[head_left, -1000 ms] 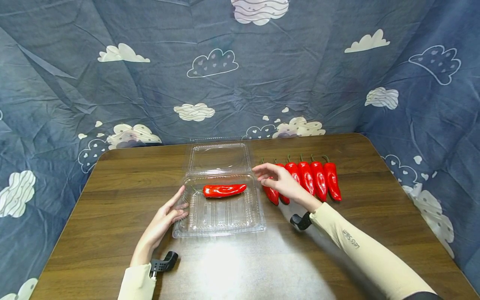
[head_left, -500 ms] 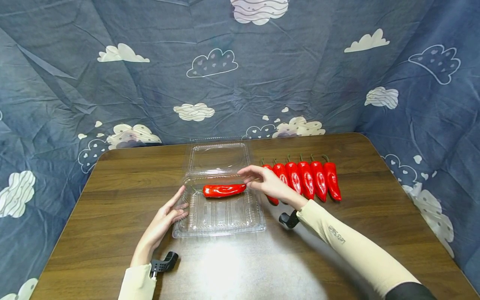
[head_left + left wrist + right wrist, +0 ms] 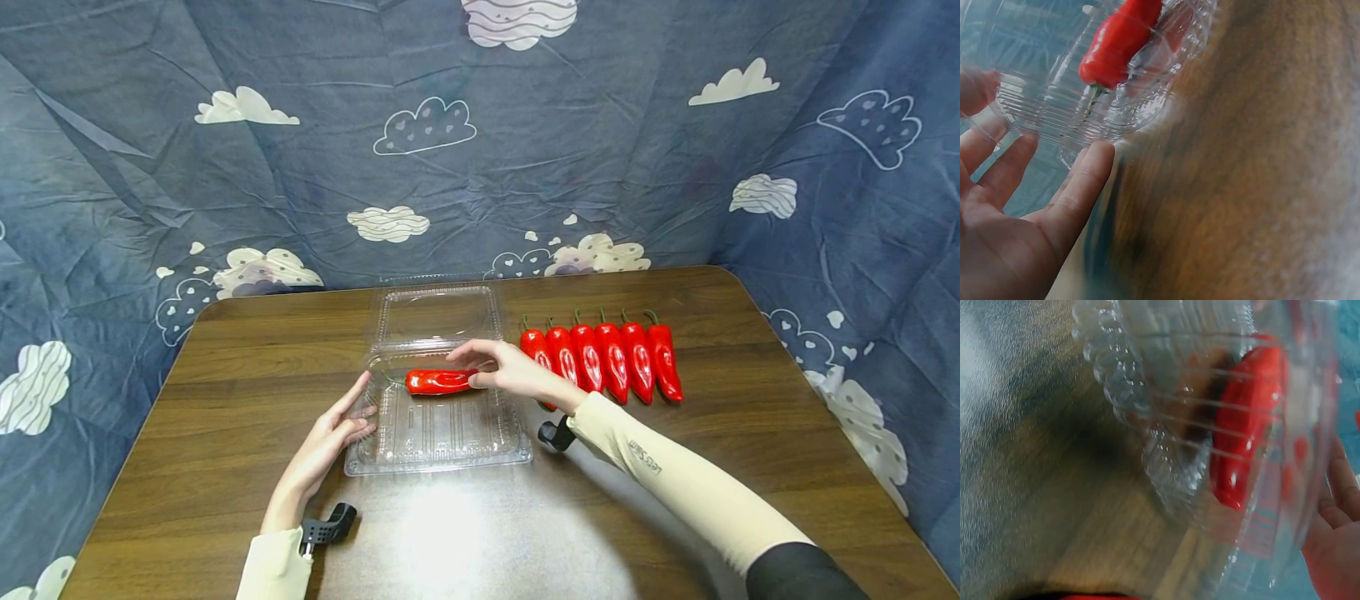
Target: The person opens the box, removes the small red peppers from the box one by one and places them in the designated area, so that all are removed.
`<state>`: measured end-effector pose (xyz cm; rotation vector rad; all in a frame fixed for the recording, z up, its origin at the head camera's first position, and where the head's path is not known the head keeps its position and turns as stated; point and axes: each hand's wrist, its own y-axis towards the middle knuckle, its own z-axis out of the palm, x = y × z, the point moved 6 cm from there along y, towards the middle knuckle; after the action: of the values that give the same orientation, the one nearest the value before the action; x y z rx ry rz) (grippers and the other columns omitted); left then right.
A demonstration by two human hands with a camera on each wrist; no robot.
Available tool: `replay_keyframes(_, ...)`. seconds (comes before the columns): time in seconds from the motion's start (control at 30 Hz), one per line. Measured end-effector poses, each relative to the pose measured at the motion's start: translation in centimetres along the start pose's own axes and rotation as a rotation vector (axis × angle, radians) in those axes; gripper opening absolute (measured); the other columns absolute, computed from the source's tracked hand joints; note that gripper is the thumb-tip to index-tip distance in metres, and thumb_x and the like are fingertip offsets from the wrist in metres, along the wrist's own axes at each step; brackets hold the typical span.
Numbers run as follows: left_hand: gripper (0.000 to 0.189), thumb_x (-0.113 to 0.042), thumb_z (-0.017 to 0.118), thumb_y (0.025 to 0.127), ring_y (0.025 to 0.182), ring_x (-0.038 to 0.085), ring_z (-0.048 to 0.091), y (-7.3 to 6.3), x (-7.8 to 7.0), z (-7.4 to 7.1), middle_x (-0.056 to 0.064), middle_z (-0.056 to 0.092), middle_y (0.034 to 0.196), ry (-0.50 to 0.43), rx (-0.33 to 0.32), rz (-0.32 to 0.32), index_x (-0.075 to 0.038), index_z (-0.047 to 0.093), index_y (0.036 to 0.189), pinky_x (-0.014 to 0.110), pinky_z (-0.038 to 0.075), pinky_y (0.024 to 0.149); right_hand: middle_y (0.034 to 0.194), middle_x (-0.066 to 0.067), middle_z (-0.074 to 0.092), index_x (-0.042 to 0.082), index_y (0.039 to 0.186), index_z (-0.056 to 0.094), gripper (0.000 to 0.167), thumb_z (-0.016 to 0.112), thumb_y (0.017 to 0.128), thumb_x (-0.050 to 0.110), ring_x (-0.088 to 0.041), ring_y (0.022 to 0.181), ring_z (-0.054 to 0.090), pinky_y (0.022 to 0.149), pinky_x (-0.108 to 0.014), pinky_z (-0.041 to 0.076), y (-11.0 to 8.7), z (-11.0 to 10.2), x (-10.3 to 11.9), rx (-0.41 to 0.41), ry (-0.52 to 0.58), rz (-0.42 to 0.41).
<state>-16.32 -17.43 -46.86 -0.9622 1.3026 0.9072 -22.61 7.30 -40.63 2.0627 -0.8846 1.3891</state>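
Observation:
A clear plastic clamshell container lies with its lid folded back. Inside it, near the back wall, a red pepper lies sideways, green stem to the left. My left hand has its fingers extended against the container's left wall; in the left wrist view the fingertips meet the ribbed plastic. My right hand reaches over the container's right side, thumb and fingers apart, overlapping the pepper's tip. In the right wrist view the pepper shows through the plastic wall, with part of the hand beyond it.
Several more red peppers lie side by side in a row right of the container, stems away from me. The transparent lid lies toward the back edge of the wooden table. A blue cloud-print cloth hangs behind.
My right hand has moved left from beside the pepper row to over the pepper's tip in the container. The left hand and the peppers have stayed put.

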Motion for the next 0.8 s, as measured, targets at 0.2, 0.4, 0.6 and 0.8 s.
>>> replay_keyframes(0.2, 0.065, 0.005, 0.041, 0.094, 0.132, 0.044, 0.029, 0.1, 0.0, 0.0, 0.009, 0.007, 0.159, -0.006, -0.001, 0.008, -0.006, 0.017, 0.153, 0.027, 0.043, 0.099, 0.124, -0.018, 0.060, -0.003, 0.123, 0.058, 0.040, 0.058, 0.083, -0.009, -0.032, 0.116, 0.054, 0.102, -0.041, 0.042, 0.8, 1.0, -0.6, 0.010, -0.070, -0.002)
replay_keyframes(0.4, 0.065, 0.005, 0.042, 0.093, 0.132, 0.044, 0.028, 0.0, -0.1, 0.0, 0.009, 0.006, 0.159, -0.009, -0.001, 0.008, -0.005, 0.017, 0.153, 0.027, 0.043, 0.100, 0.127, -0.013, 0.059, 0.001, 0.123, 0.060, 0.042, 0.062, 0.082, -0.005, -0.026, 0.122, 0.050, 0.105, -0.039, 0.039, 1.3, 1.4, -0.9, 0.019, -0.192, -0.007)
replay_keyframes(0.6, 0.065, 0.006, 0.040, 0.093, 0.133, 0.045, 0.027, 0.0, -0.1, 0.0, 0.010, 0.005, 0.159, -0.013, 0.001, 0.012, -0.005, 0.016, 0.153, 0.028, 0.042, 0.100, 0.130, -0.009, 0.056, 0.012, 0.125, 0.062, 0.044, 0.065, 0.081, 0.004, -0.025, 0.122, 0.049, 0.103, -0.042, 0.039, 1.7, 1.7, -1.2, 0.039, -0.348, 0.024)
replay_keyframes(0.8, 0.065, 0.005, 0.041, 0.093, 0.133, 0.045, 0.027, 0.0, 0.0, 0.0, 0.009, 0.005, 0.159, -0.018, 0.003, 0.013, -0.005, 0.017, 0.153, 0.028, 0.043, 0.100, 0.131, -0.013, 0.055, 0.012, 0.127, 0.062, 0.045, 0.065, 0.082, 0.004, -0.028, 0.119, 0.052, 0.102, -0.041, 0.041, 1.9, 2.4, -1.5, 0.111, -0.406, 0.033)
